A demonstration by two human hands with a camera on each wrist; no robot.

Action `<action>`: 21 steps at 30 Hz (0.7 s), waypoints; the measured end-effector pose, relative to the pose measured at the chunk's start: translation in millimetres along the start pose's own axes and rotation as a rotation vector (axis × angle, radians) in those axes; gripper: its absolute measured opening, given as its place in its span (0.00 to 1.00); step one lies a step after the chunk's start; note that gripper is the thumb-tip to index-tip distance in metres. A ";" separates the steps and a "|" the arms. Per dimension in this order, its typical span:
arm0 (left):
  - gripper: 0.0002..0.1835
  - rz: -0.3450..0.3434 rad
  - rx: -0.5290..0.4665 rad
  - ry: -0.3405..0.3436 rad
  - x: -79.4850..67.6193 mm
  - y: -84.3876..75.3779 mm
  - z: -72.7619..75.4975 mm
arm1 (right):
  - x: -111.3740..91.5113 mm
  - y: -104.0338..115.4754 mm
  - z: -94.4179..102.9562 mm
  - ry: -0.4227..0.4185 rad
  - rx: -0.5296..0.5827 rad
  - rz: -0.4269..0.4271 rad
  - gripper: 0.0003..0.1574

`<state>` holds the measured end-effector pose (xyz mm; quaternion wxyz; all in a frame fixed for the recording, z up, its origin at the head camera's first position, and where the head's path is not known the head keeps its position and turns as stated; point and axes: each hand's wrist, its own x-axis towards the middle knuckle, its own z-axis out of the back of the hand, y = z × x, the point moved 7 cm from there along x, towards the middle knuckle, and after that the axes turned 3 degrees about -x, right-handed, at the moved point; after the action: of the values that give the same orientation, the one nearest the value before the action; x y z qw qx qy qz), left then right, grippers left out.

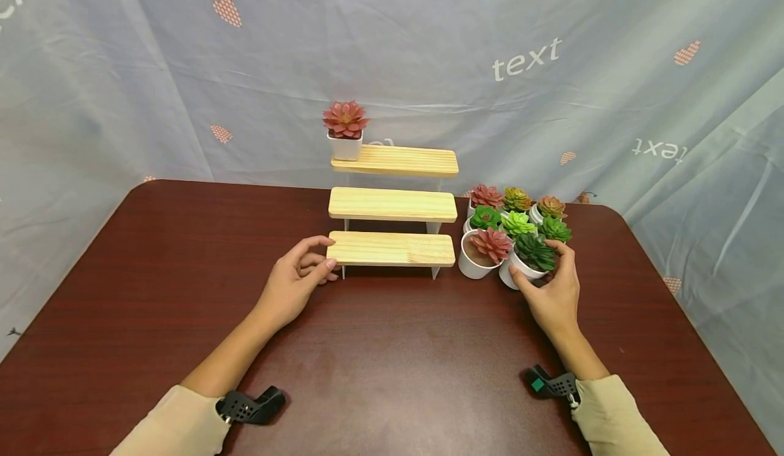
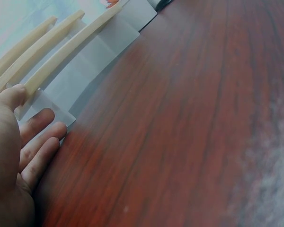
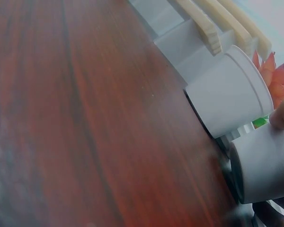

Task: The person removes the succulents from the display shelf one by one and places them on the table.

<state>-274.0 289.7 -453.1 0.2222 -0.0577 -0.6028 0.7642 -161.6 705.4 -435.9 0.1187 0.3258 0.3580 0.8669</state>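
A three-step display stand [image 1: 392, 248] with light wooden planks and clear supports stands at the table's middle. My left hand [image 1: 294, 279] holds the left end of its lowest plank between thumb and fingers; in the left wrist view the thumb [image 2: 14, 96] lies against the plank. With my right hand [image 1: 554, 292] I grip a white pot [image 3: 262, 165] holding a dark green succulent [image 1: 535, 252], thumb on the near side, fingers round the far side. This pot is at the front right of a cluster. A potted red succulent [image 1: 346, 121] sits on the top plank's left end.
Beside the gripped pot is a white pot [image 1: 476, 257] with a red succulent, close to the stand's right side. Several more potted succulents [image 1: 517, 221] crowd behind them. A grey-blue curtain [image 1: 404, 54] hangs behind the dark red-brown table [image 1: 392, 354].
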 end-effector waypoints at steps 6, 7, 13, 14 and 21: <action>0.19 -0.001 -0.003 -0.001 0.2 1.1 0.1 | 0.0 -0.1 -0.2 0.001 -0.006 -0.004 0.47; 0.19 0.000 -0.003 -0.001 0.2 1.0 0.2 | 0.0 -0.2 -0.1 0.000 -0.009 -0.005 0.47; 0.20 0.001 0.007 0.003 0.3 0.7 0.3 | 0.1 -0.9 0.3 -0.005 -0.024 -0.011 0.46; 0.20 0.001 0.008 0.004 0.4 0.7 0.2 | 0.2 -1.0 0.3 -0.006 -0.024 -0.011 0.46; 0.20 0.000 0.008 0.004 0.0 0.5 0.2 | -0.1 -1.1 0.8 -0.010 -0.029 -0.013 0.47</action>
<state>-274.2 289.4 -453.5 0.2237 -0.0582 -0.5994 0.7663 -161.1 706.6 -436.3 0.1309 0.3259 0.3470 0.8696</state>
